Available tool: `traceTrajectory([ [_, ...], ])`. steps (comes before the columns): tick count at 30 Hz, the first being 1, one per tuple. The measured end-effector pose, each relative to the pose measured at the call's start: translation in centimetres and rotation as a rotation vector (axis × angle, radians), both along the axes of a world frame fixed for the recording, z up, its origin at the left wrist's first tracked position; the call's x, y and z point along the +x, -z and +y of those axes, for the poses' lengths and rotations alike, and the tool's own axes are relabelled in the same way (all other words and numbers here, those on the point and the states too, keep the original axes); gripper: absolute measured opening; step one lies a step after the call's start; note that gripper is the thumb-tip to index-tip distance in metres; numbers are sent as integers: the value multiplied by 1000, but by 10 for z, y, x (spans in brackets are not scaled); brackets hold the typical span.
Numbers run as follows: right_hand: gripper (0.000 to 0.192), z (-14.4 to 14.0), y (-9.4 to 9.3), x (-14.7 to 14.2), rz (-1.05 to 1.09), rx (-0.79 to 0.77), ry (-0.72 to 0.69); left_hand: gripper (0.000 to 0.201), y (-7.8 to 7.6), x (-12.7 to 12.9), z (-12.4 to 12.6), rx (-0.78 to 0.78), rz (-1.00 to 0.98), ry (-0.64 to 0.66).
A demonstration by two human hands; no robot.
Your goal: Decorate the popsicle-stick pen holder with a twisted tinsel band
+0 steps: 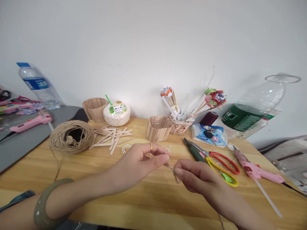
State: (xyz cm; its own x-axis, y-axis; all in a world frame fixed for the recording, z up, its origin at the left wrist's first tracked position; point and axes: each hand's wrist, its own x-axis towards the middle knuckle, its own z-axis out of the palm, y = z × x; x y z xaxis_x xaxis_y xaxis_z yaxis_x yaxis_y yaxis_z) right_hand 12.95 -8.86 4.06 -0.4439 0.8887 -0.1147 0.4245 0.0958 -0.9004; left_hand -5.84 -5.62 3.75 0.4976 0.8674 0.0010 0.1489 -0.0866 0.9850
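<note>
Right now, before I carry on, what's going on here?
A person's right hand pinches a small item, too tiny to identify. The left hand's fingertips are close beside it; whether they grip it too is unclear. Beyond the hands stands a wooden-stick container, with a twine coil to the left and a pink glue gun to the right.

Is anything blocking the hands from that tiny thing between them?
Nothing visible is in the way. The tiny thing, too small to identify, is at the fingertips of the right hand; the left hand is close, with no object between. The scissors lie beyond the right hand.
</note>
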Motion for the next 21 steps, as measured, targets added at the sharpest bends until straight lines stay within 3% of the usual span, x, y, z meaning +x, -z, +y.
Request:
traceTrajectory([
  [3,33,-3,0,-3,-168,199,8,27,-4,1,2,-25,93,89],
  [7,34,-7,3,-3,-338,366,-2,17,-7,4,5,-51,201,147],
  [11,35,-9,5,-2,-389,357,-29,10,-10,5,8,-124,280,168],
  [15,36,-9,4,-2,-394,208,-21,10,-5,2,9,-85,341,192],
  [18,35,-6,4,-1,-260,6,-16,11,4,-1,6,158,342,212],
  [21,34,0,7,1,-1,-279,-19,21,12,-3,3,719,294,215],
])
